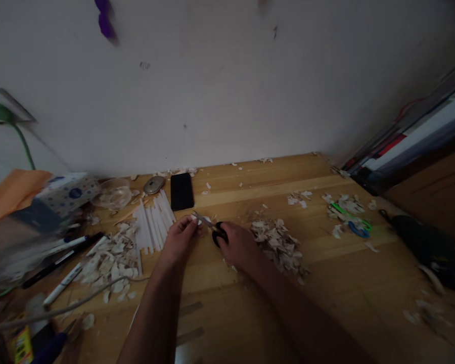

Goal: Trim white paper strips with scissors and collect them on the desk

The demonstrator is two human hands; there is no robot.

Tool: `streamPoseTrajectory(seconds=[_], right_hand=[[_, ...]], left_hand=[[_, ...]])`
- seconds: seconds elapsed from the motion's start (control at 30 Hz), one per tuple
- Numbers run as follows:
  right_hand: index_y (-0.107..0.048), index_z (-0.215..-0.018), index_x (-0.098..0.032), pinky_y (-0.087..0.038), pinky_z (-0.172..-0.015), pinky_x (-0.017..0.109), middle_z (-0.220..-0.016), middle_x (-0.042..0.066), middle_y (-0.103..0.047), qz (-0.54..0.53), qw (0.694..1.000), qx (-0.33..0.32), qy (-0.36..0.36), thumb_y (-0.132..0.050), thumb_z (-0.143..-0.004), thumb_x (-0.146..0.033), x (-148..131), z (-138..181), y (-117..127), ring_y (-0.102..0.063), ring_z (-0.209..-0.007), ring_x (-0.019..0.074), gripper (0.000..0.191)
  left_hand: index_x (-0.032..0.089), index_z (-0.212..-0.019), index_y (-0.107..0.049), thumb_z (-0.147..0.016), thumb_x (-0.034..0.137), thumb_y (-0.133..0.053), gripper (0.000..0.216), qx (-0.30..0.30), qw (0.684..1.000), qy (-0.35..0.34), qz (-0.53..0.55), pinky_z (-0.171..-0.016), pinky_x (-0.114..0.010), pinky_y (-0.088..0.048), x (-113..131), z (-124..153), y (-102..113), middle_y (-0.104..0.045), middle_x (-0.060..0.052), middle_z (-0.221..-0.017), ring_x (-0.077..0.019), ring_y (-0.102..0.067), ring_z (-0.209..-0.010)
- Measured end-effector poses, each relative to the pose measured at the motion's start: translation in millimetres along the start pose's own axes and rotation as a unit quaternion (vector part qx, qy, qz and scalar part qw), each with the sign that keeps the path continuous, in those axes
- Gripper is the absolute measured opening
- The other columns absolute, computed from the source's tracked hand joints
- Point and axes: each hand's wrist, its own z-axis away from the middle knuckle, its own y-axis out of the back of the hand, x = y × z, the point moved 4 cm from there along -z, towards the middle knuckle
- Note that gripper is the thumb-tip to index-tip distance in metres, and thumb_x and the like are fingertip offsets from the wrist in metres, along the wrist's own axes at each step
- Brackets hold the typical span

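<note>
My right hand (pixel 238 242) grips scissors (pixel 219 233) by their black handles, with the blades pointing left. My left hand (pixel 182 235) is closed in a pinch on a small white flake (pixel 199 219), right at the scissor tips. Whether the blades are touching the flake I cannot tell. Beside my right forearm lies a heap of pale, thin, curled flakes (pixel 276 245). Another heap of whitish flakes (pixel 111 258) is left of my left arm. Just behind that arm a row of white strips (pixel 153 222) lies on the wooden table (pixel 227 313).
A black phone (pixel 182 191), an oval metallic case (pixel 153 185) and a clear bowl (pixel 116 194) stand toward the wall. A cable (pixel 87 299) crosses the left side near markers (pixel 74 278). Green-and-blue scissors (pixel 358 228) lie right, among flakes. A dark pouch (pixel 428 247) sits at far right.
</note>
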Motion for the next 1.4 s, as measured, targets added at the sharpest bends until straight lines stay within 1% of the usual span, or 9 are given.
streamPoseTrajectory(seconds=[0.13, 0.27, 0.5, 0.7, 0.9, 1.07, 1.23, 1.4], right_hand=[[-0.063, -0.097, -0.020, -0.039, -0.074, 0.029, -0.099, 0.007, -0.071, 0.003, 1.000, -0.002, 0.000, -0.058, -0.090, -0.025, 0, 0, 0, -0.064, -0.090, 0.0207, 0.010], [-0.062, -0.098, -0.020, -0.039, -0.074, 0.029, -0.097, 0.006, -0.071, 0.004, 1.000, -0.007, 0.002, -0.060, -0.090, -0.028, -2, 1, 1, -0.064, -0.090, 0.0211, 0.012], [-0.064, -0.103, -0.020, -0.040, -0.078, 0.029, -0.105, 0.007, -0.071, 0.008, 0.999, -0.047, 0.009, -0.057, -0.092, -0.026, -3, 0, 4, -0.064, -0.095, 0.0207, 0.014], [-0.062, -0.100, -0.021, -0.039, -0.074, 0.029, -0.101, 0.006, -0.071, 0.006, 0.999, -0.036, 0.027, -0.061, -0.090, -0.032, -4, 3, 5, -0.064, -0.091, 0.0205, 0.015], [-0.063, -0.101, -0.021, -0.039, -0.074, 0.028, -0.103, 0.006, -0.071, 0.008, 0.999, -0.034, 0.029, -0.059, -0.091, -0.030, -3, 3, 5, -0.065, -0.091, 0.0206, 0.015], [-0.064, -0.105, -0.020, -0.040, -0.077, 0.028, -0.107, 0.007, -0.071, 0.009, 0.999, -0.046, 0.019, -0.058, -0.092, -0.026, -2, 2, 4, -0.065, -0.095, 0.0204, 0.016], [-0.064, -0.102, -0.021, -0.040, -0.075, 0.029, -0.103, 0.006, -0.072, 0.011, 0.999, -0.043, 0.017, -0.060, -0.091, -0.029, -3, 3, 5, -0.065, -0.093, 0.0208, 0.014], [-0.064, -0.103, -0.021, -0.040, -0.076, 0.029, -0.104, 0.007, -0.071, 0.019, 0.998, -0.055, 0.014, -0.062, -0.090, -0.032, -3, 3, 5, -0.065, -0.093, 0.0215, 0.016]], left_hand=[[0.018, -0.072, -0.063, -0.071, 0.042, -0.080, 0.029, -0.003, 1.000, -0.016, -0.021, -0.063, -0.025, -0.044, 6, 0, -1, -0.063, 0.001, -0.066, -0.0120, -0.054, -0.060], [0.018, -0.069, -0.062, -0.072, 0.044, -0.079, 0.031, -0.027, 0.996, -0.020, -0.080, -0.065, -0.027, -0.045, 15, 1, -1, -0.062, 0.000, -0.065, -0.0134, -0.055, -0.061], [0.018, -0.071, -0.066, -0.078, 0.043, -0.073, 0.027, -0.050, 0.986, -0.038, -0.154, -0.067, -0.027, -0.046, 25, 5, 5, -0.064, -0.001, -0.068, -0.0151, -0.057, -0.065], [0.018, -0.076, -0.068, -0.080, 0.044, -0.071, 0.026, -0.073, 0.985, -0.035, -0.155, -0.067, -0.028, -0.046, 23, 5, 8, -0.063, -0.001, -0.070, -0.0157, -0.057, -0.066], [0.019, -0.078, -0.067, -0.084, 0.045, -0.068, 0.027, -0.090, 0.982, -0.034, -0.161, -0.068, -0.028, -0.046, 18, 3, 11, -0.064, -0.001, -0.069, -0.0161, -0.057, -0.066], [0.019, -0.078, -0.067, -0.086, 0.045, -0.066, 0.027, -0.089, 0.981, -0.038, -0.167, -0.070, -0.029, -0.047, 15, 2, 16, -0.064, -0.002, -0.073, -0.0163, -0.058, -0.068], [0.019, -0.079, -0.069, -0.084, 0.044, -0.068, 0.025, -0.089, 0.980, -0.040, -0.176, -0.067, -0.027, -0.046, 20, 4, 13, -0.063, -0.001, -0.070, -0.0159, -0.057, -0.066], [0.019, -0.077, -0.070, -0.084, 0.043, -0.067, 0.025, -0.097, 0.974, -0.045, -0.201, -0.065, -0.027, -0.044, 22, 5, 9, -0.062, -0.001, -0.067, -0.0157, -0.055, -0.064]])
